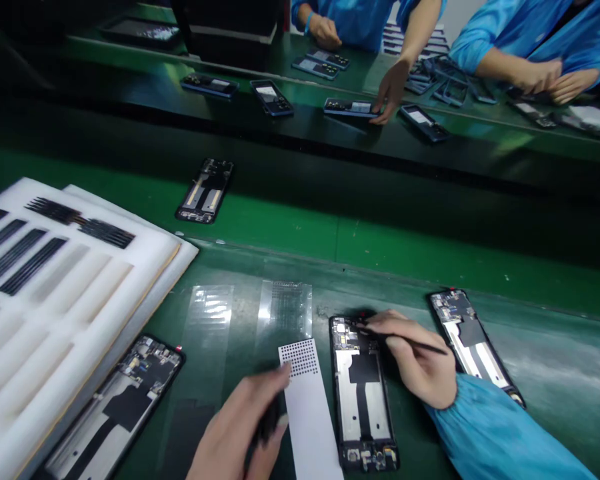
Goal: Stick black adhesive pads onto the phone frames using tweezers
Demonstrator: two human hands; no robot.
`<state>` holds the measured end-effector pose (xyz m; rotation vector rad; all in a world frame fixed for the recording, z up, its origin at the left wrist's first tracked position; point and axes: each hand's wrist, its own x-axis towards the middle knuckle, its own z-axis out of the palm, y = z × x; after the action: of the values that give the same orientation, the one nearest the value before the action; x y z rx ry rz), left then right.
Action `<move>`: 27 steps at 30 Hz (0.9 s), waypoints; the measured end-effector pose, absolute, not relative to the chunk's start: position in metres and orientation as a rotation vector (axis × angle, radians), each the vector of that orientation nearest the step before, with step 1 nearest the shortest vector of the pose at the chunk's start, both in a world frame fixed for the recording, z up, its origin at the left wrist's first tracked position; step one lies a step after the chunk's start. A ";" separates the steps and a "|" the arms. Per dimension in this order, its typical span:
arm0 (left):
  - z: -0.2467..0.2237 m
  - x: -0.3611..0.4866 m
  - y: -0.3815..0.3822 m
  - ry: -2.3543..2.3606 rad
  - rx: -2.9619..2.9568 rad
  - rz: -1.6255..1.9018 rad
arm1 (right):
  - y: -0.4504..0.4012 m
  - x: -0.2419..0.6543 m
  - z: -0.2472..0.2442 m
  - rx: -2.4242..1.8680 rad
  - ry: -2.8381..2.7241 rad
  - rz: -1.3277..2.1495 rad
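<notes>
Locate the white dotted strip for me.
In the head view, the white dotted strip lies at bottom centre on the green mat, between the person's left hand and an open phone body.

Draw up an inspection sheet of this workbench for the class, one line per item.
surface: green bench mat, scuffed at right.
job's things: the right hand holds a thin black tool over a phone chassis; the left hand grips a dark object beside a white perforated strip.
clutter: three more phone chassis; clear film sheets; white foam tray holding black strips.
grippers: nothing seen; two bare hands, blue sleeve on the right arm.
cables: nothing seen.
surroundings: co-workers in blue smocks across a far bench, with phones laid on it.
</notes>
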<state>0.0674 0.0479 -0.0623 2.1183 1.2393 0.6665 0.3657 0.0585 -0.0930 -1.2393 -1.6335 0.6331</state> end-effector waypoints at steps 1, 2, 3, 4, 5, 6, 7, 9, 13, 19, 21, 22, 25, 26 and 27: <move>-0.060 0.069 0.049 1.268 2.018 0.657 | 0.059 0.367 -0.096 -1.307 -1.543 0.637; -0.059 0.070 0.050 1.284 1.961 0.639 | 0.060 0.369 -0.099 -1.370 -1.442 0.658; -0.059 0.071 0.050 1.291 1.941 0.619 | 0.061 0.369 -0.101 -1.418 -1.344 0.699; -0.060 0.072 0.049 1.283 1.951 0.598 | 0.063 0.369 -0.103 -1.439 -1.261 0.752; -0.061 0.073 0.048 1.257 1.986 0.575 | 0.065 0.369 -0.105 -1.438 -1.197 0.810; -0.064 0.074 0.047 1.207 2.052 0.564 | 0.067 0.367 -0.105 -1.424 -1.154 0.858; -0.066 0.075 0.045 1.146 2.150 0.577 | 0.070 0.366 -0.105 -1.410 -1.128 0.889; -0.068 0.080 0.041 0.994 2.421 0.622 | 0.074 0.363 -0.102 -1.379 -1.099 0.920; -0.062 0.105 0.032 0.710 2.795 0.629 | 0.078 0.360 -0.097 -1.320 -1.057 0.950; -0.057 0.136 0.017 0.505 2.910 0.441 | 0.081 0.359 -0.095 -1.306 -1.043 1.025; -0.061 0.138 0.015 0.468 2.936 0.377 | 0.082 0.359 -0.096 -1.290 -1.039 1.037; -0.063 0.138 0.014 0.464 2.943 0.360 | 0.083 0.359 -0.096 -1.282 -1.039 1.042; -0.068 0.136 0.014 0.486 2.956 0.353 | 0.085 0.358 -0.096 -1.257 -1.035 1.051; -0.068 0.136 0.014 0.494 2.960 0.352 | 0.085 0.358 -0.096 -1.247 -1.034 1.053; -0.069 0.136 0.013 0.498 2.963 0.356 | 0.086 0.358 -0.096 -1.239 -1.032 1.055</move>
<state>0.1357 0.0134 -0.0690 2.9625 0.4975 0.3556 0.3578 0.0855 -0.0963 -1.2386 -1.0321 1.0548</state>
